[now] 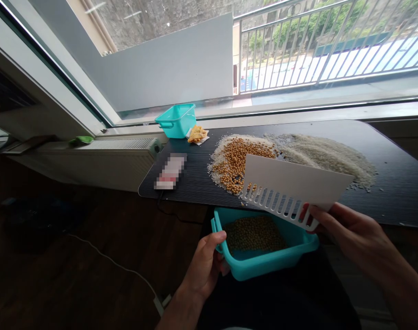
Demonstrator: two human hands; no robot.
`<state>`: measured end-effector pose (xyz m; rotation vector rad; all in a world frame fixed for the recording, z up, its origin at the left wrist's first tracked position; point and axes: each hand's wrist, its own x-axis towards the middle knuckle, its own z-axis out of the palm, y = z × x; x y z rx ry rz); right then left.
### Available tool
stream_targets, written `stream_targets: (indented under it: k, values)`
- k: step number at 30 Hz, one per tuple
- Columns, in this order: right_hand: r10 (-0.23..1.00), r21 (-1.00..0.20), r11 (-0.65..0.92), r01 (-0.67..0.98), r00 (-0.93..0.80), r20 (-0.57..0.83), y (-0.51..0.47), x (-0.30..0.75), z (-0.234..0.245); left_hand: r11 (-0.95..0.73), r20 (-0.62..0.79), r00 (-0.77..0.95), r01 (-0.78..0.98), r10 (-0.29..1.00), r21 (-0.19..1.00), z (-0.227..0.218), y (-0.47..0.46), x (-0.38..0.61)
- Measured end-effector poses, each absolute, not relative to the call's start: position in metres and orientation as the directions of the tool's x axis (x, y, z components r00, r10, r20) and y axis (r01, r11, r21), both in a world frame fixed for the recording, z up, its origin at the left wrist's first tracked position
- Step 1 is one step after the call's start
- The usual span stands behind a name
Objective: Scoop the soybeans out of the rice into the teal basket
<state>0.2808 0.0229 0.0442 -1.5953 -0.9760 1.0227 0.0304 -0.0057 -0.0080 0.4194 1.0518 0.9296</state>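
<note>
My left hand (206, 259) grips the left end of a turquoise plastic bin (263, 270), thumb over the rim. Inside it lies a layer of small round soybeans (255, 233), shaded by the table edge. Between the thumb and fingers of my right hand (346, 229) is a white flat slotted scraper (294, 181), held by its lower right corner. Its slotted edge slants over the bin and the table's front edge. Behind the scraper, golden soybeans (241, 156) are spread over white rice, and the scraper hides part of them. A larger heap of rice (325, 153) lies to the right.
On the dark table (195, 178) stand a second turquoise bin (177, 121), a crumpled yellow cloth (198, 134) and a blurred-out device (171, 172) with a cable. A radiator (126, 160) is at the left, below the window. A white cable (116, 263) crosses the floor.
</note>
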Motion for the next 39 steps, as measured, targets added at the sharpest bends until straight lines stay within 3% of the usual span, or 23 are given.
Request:
stream_targets:
  k: [22, 29, 35, 39]
  values:
    - [0.941, -0.96, -0.215, 0.181, 0.302, -0.154, 0.025, 0.275, 0.047, 0.554, -0.54, 0.176, -0.46, 0.823, 0.694, -0.012, -0.006, 0.028]
    - [0.929, -0.957, -0.181, 0.228, 0.358, -0.091, 0.026, 0.281, 0.041, 0.543, -0.529, 0.172, -0.459, 0.831, 0.703, -0.01, -0.005, 0.027]
    - [0.955, -0.95, -0.08, 0.301, 0.296, 0.013, 0.029, 0.27, 0.046, 0.548, -0.548, 0.152, -0.467, 0.823, 0.694, -0.009, -0.002, 0.021]
    - [0.988, -0.939, 0.045, 0.34, 0.121, 0.092, 0.043, 0.246, 0.043, 0.539, -0.553, 0.127, -0.48, 0.824, 0.692, -0.008, -0.002, 0.006]
